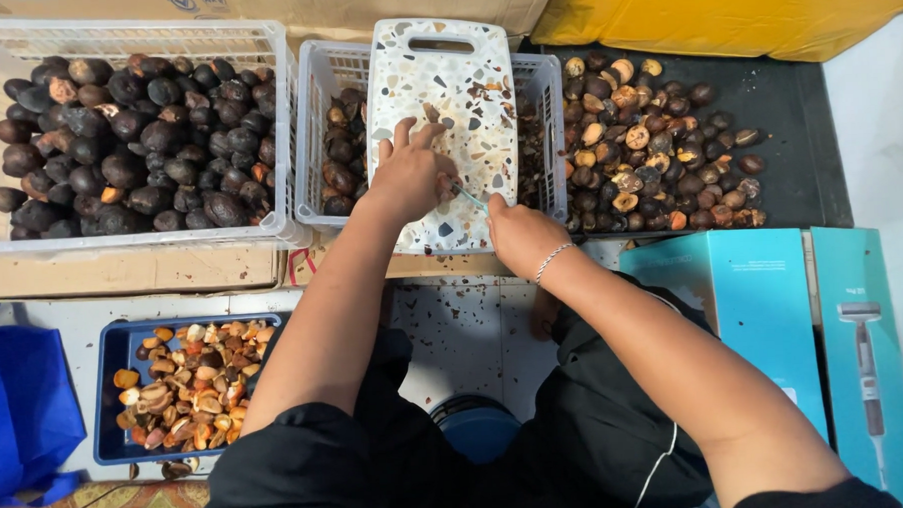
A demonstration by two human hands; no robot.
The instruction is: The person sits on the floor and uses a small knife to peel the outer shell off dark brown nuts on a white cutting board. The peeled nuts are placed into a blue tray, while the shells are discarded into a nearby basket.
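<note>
My left hand [409, 175] presses down on a small dark nut on the speckled white cutting board [455, 74], fingers curled over it so the nut is mostly hidden. My right hand [519, 234], with a thin bracelet at the wrist, grips a small knife [470, 196] whose blade points toward the left hand. The board lies across a white plastic crate [330, 73] that holds dark nuts.
A large white crate [124, 45] full of dark whole nuts stands at the left. A black tray [787, 112] of cut nuts and shells lies at the right. A blue tray [111, 396] holds orange-brown kernels. Teal boxes [753, 294] sit at the lower right, a blue bag [22, 409] at the left.
</note>
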